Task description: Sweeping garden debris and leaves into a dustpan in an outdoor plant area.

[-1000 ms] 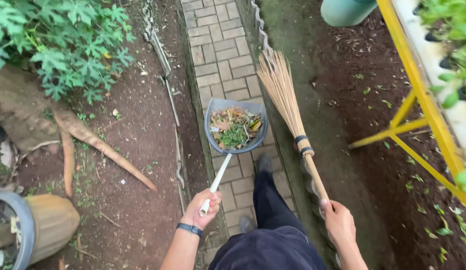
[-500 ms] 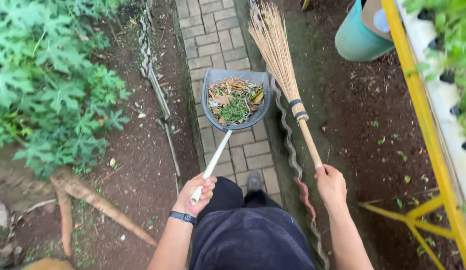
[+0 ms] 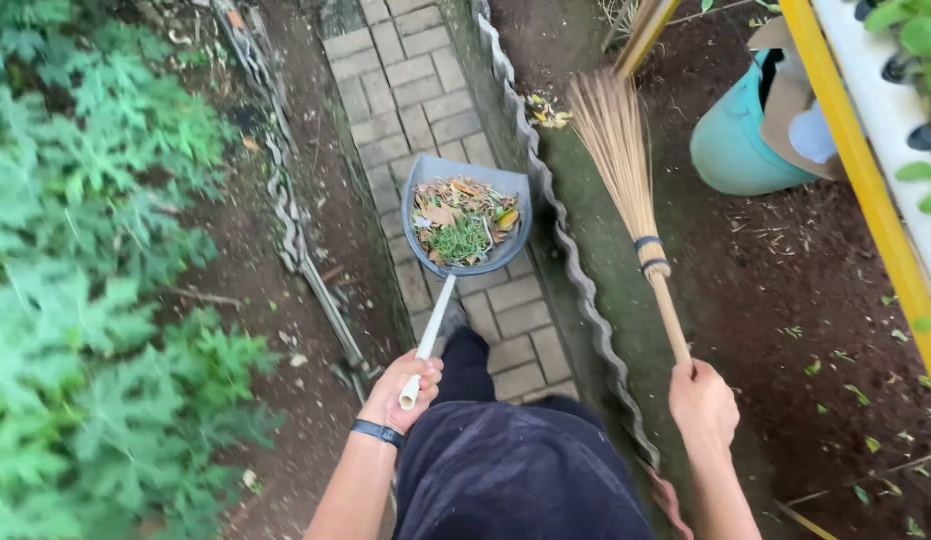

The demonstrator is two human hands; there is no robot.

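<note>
The person's left hand (image 3: 404, 388) is closed tight around the end of the long white handle of a grey plastic dustpan (image 3: 467, 215). The dustpan hangs out in front of that hand, over the grey brick path (image 3: 411, 90). It is full of a pile of dry brown leaves and green bits (image 3: 464, 222). The right hand (image 3: 702, 402) is wrapped around the thin wooden stick of a straw broom (image 3: 626, 170). The broom's bristles point up and away from that hand, over the mossy ditch just to its front.

Compared with 1 second ago, the dustpan is lifted and carried further along the path, and the leaves are still in it, so nothing has spilled. The broom has swung off the bricks and out to the right side. A round teal plastic pot (image 3: 741, 140) with brown cardboard in it now shows ahead of the right hand, beside a yellow metal frame (image 3: 866, 190). It looks like the sweeping part is over and the person is walking with the load.

A black band sits on the left wrist. Big green leafy plants (image 3: 96, 280) grow far out to the left of the left hand. A wavy grey edging strip (image 3: 576, 280) runs between the 2 hands.
</note>
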